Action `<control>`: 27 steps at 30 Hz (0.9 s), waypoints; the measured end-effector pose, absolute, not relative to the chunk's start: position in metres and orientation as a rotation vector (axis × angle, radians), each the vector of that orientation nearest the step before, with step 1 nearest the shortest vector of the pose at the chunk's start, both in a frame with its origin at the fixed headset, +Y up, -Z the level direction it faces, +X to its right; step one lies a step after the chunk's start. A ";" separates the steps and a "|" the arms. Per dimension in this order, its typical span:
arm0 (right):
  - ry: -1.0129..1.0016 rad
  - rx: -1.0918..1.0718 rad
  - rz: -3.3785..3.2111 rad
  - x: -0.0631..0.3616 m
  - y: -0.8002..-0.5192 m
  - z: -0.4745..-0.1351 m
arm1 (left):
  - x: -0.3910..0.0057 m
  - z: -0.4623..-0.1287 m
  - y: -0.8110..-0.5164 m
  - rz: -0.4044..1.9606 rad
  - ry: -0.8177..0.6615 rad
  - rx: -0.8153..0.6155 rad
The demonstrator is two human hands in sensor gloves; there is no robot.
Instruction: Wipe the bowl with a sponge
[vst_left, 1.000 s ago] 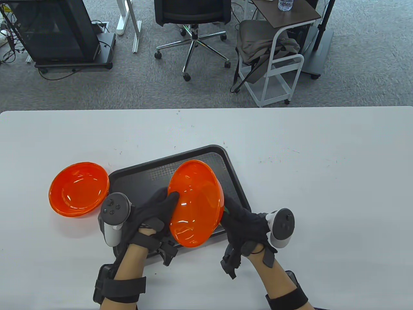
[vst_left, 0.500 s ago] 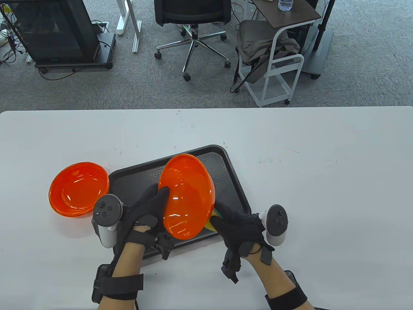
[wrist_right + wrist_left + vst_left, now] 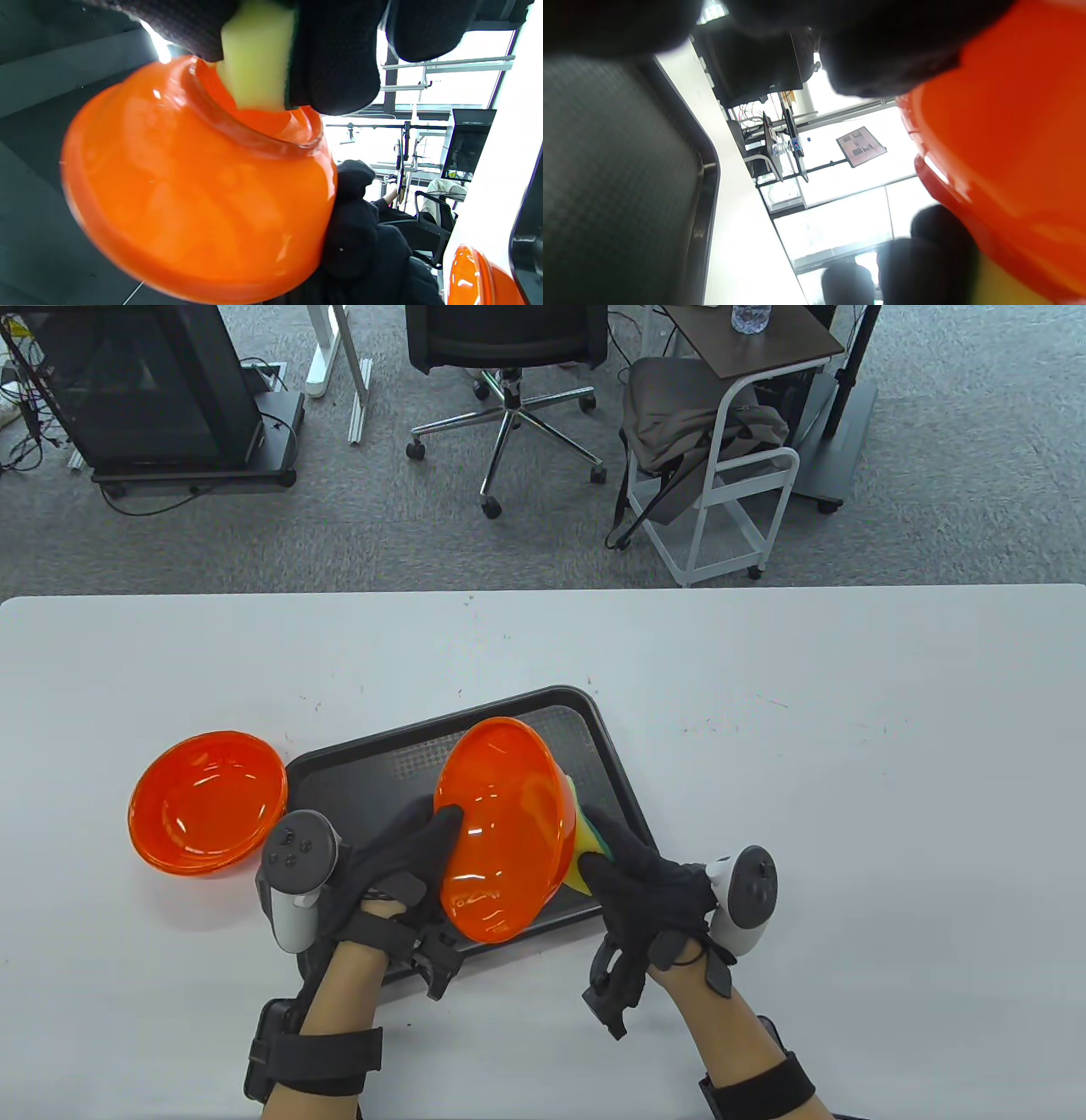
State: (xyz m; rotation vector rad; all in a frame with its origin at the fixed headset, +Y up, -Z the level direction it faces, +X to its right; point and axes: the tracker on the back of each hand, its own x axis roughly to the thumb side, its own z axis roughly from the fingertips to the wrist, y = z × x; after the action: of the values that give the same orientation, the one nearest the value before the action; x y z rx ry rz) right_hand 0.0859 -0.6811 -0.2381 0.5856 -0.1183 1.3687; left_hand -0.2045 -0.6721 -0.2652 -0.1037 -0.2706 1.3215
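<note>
My left hand (image 3: 407,857) grips an orange bowl (image 3: 502,830) by its left rim and holds it tilted above the black tray (image 3: 356,789), thumb inside the rim. My right hand (image 3: 632,874) holds a yellow and green sponge (image 3: 584,840) and presses it against the bowl's outer right side. In the right wrist view the sponge (image 3: 254,55) sits on the bowl's base ring (image 3: 199,186), pinched between my gloved fingers (image 3: 335,55). In the left wrist view the bowl (image 3: 1005,148) fills the right side.
A second orange bowl (image 3: 206,802) stands upright on the white table (image 3: 848,729), left of the tray. The tray's rim (image 3: 708,178) shows in the left wrist view. A chair and carts stand on the floor beyond the table's far edge.
The bowl shifted left, then back right, tilting more. My right hand moved up along the bowl's outer side, bringing the sponge into view.
</note>
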 end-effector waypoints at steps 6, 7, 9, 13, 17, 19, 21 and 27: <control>-0.082 0.594 1.415 0.083 -0.685 -0.239 | -0.200 -0.263 -0.669 1.350 -0.311 -0.055; -0.071 0.593 1.412 0.082 -0.686 -0.239 | -0.201 -0.263 -0.668 1.351 -0.306 -0.035; -0.039 0.597 1.407 0.079 -0.687 -0.239 | -0.204 -0.262 -0.666 1.348 -0.290 0.008; 0.013 0.576 1.434 0.079 -0.692 -0.240 | -0.212 -0.261 -0.664 1.289 -0.239 0.103; 0.003 0.496 1.470 0.086 -0.699 -0.242 | -0.222 -0.263 -0.666 1.198 -0.174 0.150; -0.013 0.453 1.482 0.090 -0.701 -0.243 | -0.228 -0.264 -0.667 1.160 -0.135 0.155; -0.024 0.452 1.490 0.091 -0.700 -0.243 | -0.234 -0.264 -0.668 1.132 -0.093 0.167; -0.117 0.493 1.660 0.094 -0.695 -0.242 | -0.253 -0.269 -0.671 1.021 -0.034 0.126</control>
State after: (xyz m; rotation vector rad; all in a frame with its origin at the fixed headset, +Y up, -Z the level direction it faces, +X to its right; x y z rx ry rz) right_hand 0.0937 -0.6947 -0.2422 0.4929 -0.1167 1.6602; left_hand -0.2527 -0.6712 -0.2693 0.1261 -0.0340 1.0207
